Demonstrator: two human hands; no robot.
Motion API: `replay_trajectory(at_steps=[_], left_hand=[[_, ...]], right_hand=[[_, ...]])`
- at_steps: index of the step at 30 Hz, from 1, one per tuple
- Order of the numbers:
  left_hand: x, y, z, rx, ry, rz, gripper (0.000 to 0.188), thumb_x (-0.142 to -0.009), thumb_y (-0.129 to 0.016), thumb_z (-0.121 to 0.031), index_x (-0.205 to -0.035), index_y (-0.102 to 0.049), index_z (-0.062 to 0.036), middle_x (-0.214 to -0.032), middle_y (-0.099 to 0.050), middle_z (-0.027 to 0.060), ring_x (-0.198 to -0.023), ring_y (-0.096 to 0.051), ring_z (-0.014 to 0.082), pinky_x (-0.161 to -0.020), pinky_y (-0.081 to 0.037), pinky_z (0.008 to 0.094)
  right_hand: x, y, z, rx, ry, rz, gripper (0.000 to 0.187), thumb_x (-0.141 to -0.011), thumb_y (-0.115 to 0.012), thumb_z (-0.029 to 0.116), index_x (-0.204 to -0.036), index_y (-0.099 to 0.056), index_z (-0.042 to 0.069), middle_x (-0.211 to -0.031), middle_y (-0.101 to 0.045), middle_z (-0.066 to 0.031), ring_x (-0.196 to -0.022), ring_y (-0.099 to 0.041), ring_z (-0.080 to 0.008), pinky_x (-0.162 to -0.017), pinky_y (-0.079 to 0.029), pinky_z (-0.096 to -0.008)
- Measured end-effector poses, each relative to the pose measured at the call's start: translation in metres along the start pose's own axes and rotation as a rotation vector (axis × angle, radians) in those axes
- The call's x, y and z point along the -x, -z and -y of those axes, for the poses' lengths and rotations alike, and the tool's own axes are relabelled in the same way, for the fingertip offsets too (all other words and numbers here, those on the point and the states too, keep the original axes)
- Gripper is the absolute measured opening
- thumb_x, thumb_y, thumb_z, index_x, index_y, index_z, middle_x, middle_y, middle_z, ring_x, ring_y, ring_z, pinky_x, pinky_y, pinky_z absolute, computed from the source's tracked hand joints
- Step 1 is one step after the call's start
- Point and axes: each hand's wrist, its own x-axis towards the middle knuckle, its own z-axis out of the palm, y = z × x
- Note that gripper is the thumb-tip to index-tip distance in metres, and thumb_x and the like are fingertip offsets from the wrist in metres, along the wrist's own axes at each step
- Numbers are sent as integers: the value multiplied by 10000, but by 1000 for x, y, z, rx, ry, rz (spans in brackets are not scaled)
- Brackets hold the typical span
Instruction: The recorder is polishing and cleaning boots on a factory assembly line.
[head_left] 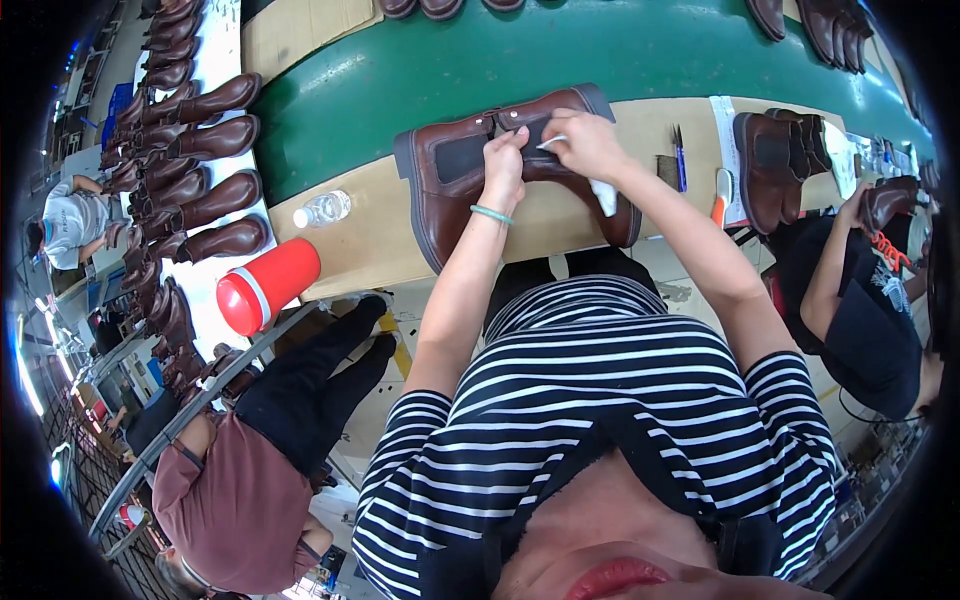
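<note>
1. so both brown chelsea boots lie on the cardboard-covered surface (372,245), tops facing each other, their shafts running roughly left-right.
2. left grip (505,165): fingers curled near where the tops meet, honestly can't tell if anything's pinched in there.
3. right grip (585,145): closed narrow around a white cloth (604,196), over the right boot (567,103), and it's the nearer hand to that one.
4. left boot (432,200) sits just left of the left grip, sole facing outward.

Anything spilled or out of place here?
I see no spill. The red flask and clear bottle look somewhat out of place beside the row of brown boots. The flask's apparent tilt may just be lens distortion.
</note>
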Motion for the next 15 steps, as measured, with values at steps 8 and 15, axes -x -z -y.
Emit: replay_trajectory(at_steps=[8,15], left_hand=[[-6,5,4,-23,11,31,148,-900,-597,-109,-871,-660,22,-846,-639,36,-791,-540,111,-744,-418,266],[-8,4,7,68,-41,30,156,-900,-591,-105,-882,-671,27,-864,-644,46,-807,-540,116,-774,-412,261]], right_hand=[[3,6,2,40,-129,47,87,-726,-608,99,-777,-675,78,-876,-630,-82,-841,-640,-303,-728,-509,-425],[-8,10,3,91,-118,62,86,-707,-611,101,-752,-682,85,-863,-639,-87,-845,-646,-290,-734,-515,-416]])
